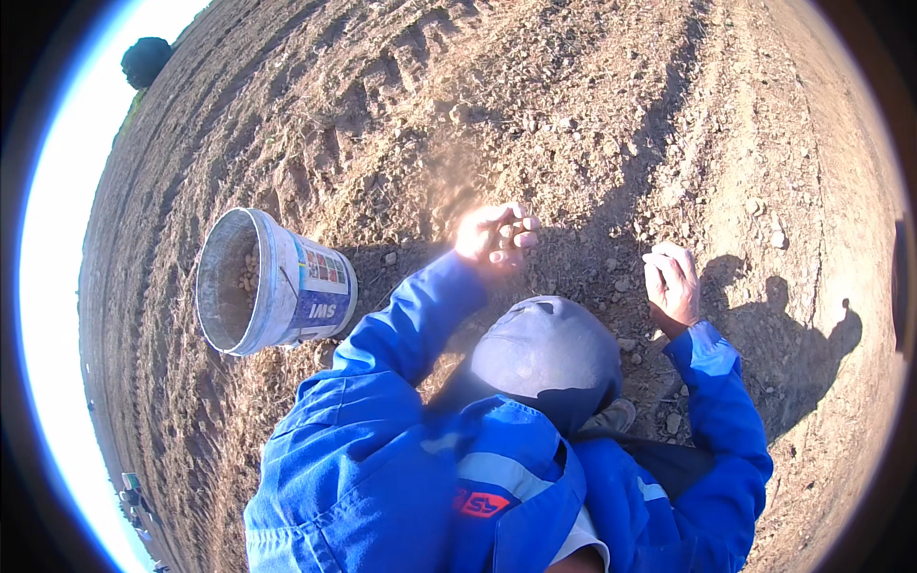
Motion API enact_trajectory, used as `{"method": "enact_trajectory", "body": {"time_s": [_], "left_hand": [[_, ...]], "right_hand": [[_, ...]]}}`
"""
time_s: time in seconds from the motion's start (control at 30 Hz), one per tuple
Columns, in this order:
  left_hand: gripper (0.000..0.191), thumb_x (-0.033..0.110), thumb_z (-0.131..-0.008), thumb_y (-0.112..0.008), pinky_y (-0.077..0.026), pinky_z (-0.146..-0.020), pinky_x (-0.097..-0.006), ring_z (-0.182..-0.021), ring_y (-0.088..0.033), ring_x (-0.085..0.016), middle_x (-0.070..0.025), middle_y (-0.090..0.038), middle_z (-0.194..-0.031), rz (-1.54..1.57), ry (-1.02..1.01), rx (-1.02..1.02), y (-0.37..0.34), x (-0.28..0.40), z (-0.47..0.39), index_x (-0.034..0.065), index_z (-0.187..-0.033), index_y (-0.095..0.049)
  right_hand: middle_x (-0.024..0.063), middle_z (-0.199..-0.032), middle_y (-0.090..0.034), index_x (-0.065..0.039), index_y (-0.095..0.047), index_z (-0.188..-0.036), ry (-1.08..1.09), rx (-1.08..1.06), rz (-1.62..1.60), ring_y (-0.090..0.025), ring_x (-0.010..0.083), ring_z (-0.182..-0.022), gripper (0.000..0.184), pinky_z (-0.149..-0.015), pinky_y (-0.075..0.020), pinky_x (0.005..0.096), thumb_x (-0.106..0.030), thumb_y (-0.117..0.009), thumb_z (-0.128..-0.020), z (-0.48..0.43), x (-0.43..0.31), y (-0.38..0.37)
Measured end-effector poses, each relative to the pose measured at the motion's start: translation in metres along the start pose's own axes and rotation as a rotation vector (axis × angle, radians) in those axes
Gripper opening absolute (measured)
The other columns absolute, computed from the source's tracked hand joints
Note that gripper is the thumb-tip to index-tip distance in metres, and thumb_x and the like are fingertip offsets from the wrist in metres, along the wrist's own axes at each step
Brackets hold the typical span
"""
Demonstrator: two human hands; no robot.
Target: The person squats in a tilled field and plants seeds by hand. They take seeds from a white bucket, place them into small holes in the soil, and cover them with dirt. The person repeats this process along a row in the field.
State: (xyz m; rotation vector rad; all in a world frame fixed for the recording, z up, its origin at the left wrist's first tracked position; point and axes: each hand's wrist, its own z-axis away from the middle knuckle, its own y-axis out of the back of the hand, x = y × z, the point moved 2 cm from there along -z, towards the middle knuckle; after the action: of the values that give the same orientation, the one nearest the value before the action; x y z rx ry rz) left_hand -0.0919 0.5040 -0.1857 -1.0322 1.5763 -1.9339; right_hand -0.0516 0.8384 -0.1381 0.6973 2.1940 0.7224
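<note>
My left hand (pixel 499 233) is held palm up over the soil, its fingers curled around several small pale pieces, possibly nuts or clods. My right hand (pixel 672 279) is over the shaded soil to the right, its fingers bent together; whether something is between them cannot be told. A white and blue plastic bucket (pixel 315 286) stands on the soil to the left of my left hand, with some small tan pieces (pixel 248 276) inside. My bent knee (pixel 548 347), in grey cloth, lies between my two arms.
Dry, furrowed soil (pixel 573 122) with clods, small stones and plant litter spreads all around. My shadow (pixel 795 351) falls to the right. A round dark tree (pixel 146 62) stands at the far upper left, and small distant objects, perhaps vehicles, show at the lower left.
</note>
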Motion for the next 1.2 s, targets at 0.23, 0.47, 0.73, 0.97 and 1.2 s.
{"method": "enact_trajectory", "body": {"time_s": [0.23, 0.47, 0.73, 0.97, 1.2], "left_hand": [[0.023, 0.016, -0.098, -0.058, -0.048, -0.043, -0.0203, -0.089, -0.051, -0.017, -0.0125, -0.053, -0.111, -0.396, -0.562, 0.166, -0.067, 0.229, 0.22, -0.0003, -0.113, -0.063], [0.053, 0.051, -0.091, -0.067, -0.046, -0.047, -0.0219, -0.081, -0.064, -0.016, -0.0097, -0.069, -0.097, -1.316, -0.355, 1.69, -0.092, 0.255, 0.392, 0.0021, -0.112, -0.07], [0.048, 0.032, -0.076, -0.086, -0.055, -0.082, -0.0362, -0.085, -0.071, -0.028, -0.0131, -0.074, -0.089, -2.03, -0.02, 1.473, -0.003, 0.205, 0.347, -0.0023, -0.106, -0.071], [0.089, 0.027, -0.069, -0.089, -0.05, -0.096, -0.0378, -0.114, -0.063, -0.033, -0.026, -0.063, -0.126, -2.143, -0.135, 1.562, 0.015, 0.295, 0.326, -0.013, -0.136, -0.047], [0.069, 0.036, -0.071, -0.088, -0.053, -0.087, -0.0418, -0.1, -0.069, -0.036, -0.0266, -0.071, -0.104, -2.052, -0.04, 1.358, -0.025, 0.405, 0.222, -0.0156, -0.111, -0.065]], "right_hand": [[0.0135, -0.095, -0.065, -0.002, -0.066, -0.095, -0.365, -0.133, -0.098, -0.063, 0.0294, -0.089, 0.009, -0.08, -0.0507, 0.0372, -0.007, -0.061, -0.091, 0.055, 0.042, 0.005], [0.0144, -0.095, -0.065, -0.001, -0.067, -0.096, -0.431, -0.28, -0.13, -0.063, 0.0314, -0.088, 0.013, -0.079, -0.0509, 0.0387, -0.009, -0.061, -0.089, 0.066, 0.04, -0.01], [0.0165, -0.099, -0.068, -0.002, -0.07, -0.098, -0.466, -0.425, -0.066, -0.066, 0.0353, -0.093, 0.018, -0.082, -0.0518, 0.041, -0.017, -0.062, -0.091, 0.081, 0.049, -0.009], [0.0185, -0.094, -0.067, -0.003, -0.07, -0.097, -0.558, -0.655, -0.04, -0.066, 0.0376, -0.09, 0.022, -0.079, -0.0512, 0.044, -0.023, -0.063, -0.092, 0.092, 0.063, -0.005], [0.0161, -0.087, -0.07, -0.002, -0.069, -0.096, -0.726, -0.583, -0.081, -0.067, 0.0309, -0.08, 0.023, -0.075, -0.0523, 0.0416, -0.024, -0.065, -0.093, 0.12, 0.089, 0.013]]}}
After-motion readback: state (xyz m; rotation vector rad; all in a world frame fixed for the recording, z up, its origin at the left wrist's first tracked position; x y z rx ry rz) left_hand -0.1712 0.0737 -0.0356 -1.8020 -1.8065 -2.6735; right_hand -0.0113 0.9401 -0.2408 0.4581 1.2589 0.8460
